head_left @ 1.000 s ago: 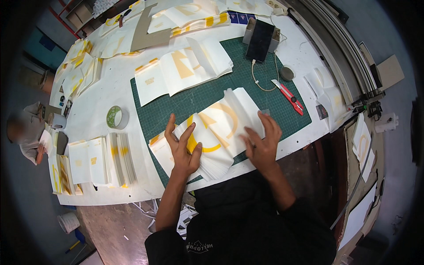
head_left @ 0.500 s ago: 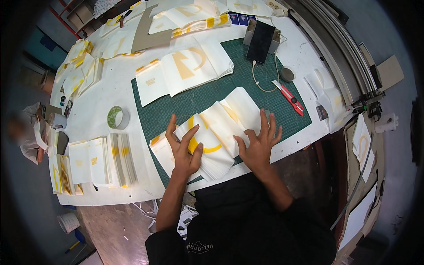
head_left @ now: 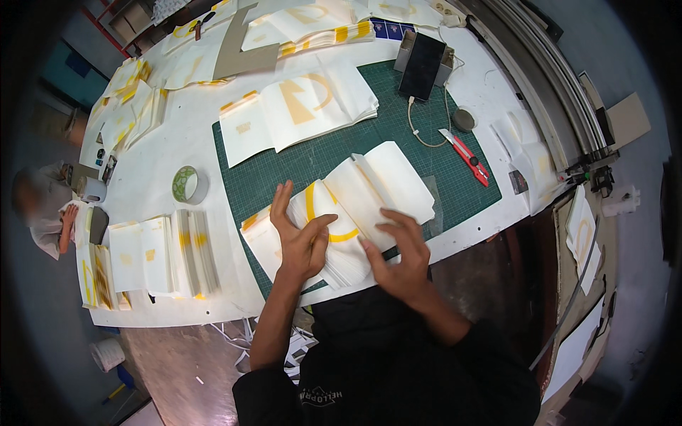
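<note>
A stack of folded white sheets with yellow print (head_left: pixel 387 170) lies on the green cutting mat (head_left: pixel 241 188), its front edge fanned out. My left hand (head_left: pixel 305 241) rests on its left part, open, with the fingers stretched up and the thumb spread to the right. Over the right half, near the front edge, is my right hand (head_left: pixel 401 259), open, its fingers bent and apart and the thumb by the fold. A clear plastic piece (head_left: pixel 435 206) sits beside the stack's right end. Behind, another stack of printed sheets (head_left: pixel 327 121) spreads across the mat's far edge.
On the right are a red utility knife (head_left: pixel 469 160), a small round grey object (head_left: pixel 464 119) and a dark phone (head_left: pixel 423 67) with a cable. A roll of tape (head_left: pixel 189 184) and stacked folded sheets (head_left: pixel 142 259) stand left. A person (head_left: pixel 50 206) is at the table's left side.
My right hand has moved left and nearer me, off the stack's right end, its fingers curling more. My left thumb has swung up and right. The person at the left has shifted.
</note>
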A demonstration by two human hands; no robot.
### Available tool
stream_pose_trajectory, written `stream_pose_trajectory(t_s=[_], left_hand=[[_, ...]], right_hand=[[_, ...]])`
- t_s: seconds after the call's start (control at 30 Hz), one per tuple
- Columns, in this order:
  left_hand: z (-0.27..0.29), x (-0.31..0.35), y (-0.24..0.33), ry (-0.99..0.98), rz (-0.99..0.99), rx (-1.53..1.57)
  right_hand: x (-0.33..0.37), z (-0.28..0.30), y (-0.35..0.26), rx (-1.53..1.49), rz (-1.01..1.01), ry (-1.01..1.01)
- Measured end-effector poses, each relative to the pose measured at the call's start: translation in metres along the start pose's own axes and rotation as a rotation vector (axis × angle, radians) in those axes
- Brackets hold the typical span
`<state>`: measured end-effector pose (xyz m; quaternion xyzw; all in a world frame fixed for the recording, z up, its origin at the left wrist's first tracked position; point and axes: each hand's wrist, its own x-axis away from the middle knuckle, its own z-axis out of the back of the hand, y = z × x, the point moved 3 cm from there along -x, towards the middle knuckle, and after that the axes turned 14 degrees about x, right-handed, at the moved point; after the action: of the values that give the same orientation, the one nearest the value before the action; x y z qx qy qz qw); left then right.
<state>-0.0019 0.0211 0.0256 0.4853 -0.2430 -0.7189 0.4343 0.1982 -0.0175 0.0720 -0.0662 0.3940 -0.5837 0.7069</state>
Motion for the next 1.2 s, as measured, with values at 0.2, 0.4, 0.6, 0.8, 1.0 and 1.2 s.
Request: stream_pose_trajectory(t_s=[0.2, 0.4, 0.6, 0.8, 1.0, 1.2], left_hand=[[0.000, 0.001, -0.001, 0.022, 0.032, 0.026], [0.000, 0.001, -0.002, 0.015, 0.033, 0.024], [-0.001, -0.002, 0.001, 0.038, 0.037, 0.041], [-0.003, 0.000, -0.002, 0.069, -0.037, 0.022], [0.001, 0.003, -0.005, 0.042, -0.036, 0.014], [0.006, 0.003, -0.006, 0.079, -0.065, 0.083]], right_hand=[[-0.009, 0.000, 0.045, 0.229, -0.094, 0.096], [-0.005, -0.008, 0.043, 0.557, -0.116, -0.080], [0.008, -0.020, 0.035, 0.361, -0.075, -0.049], [0.014, -0.009, -0.017, 0.017, 0.219, -0.151], [-0.008, 0.026, 0.027, 0.079, -0.079, 0.265], [-0.016, 0.016, 0.051, 0.300, -0.036, 0.065]])
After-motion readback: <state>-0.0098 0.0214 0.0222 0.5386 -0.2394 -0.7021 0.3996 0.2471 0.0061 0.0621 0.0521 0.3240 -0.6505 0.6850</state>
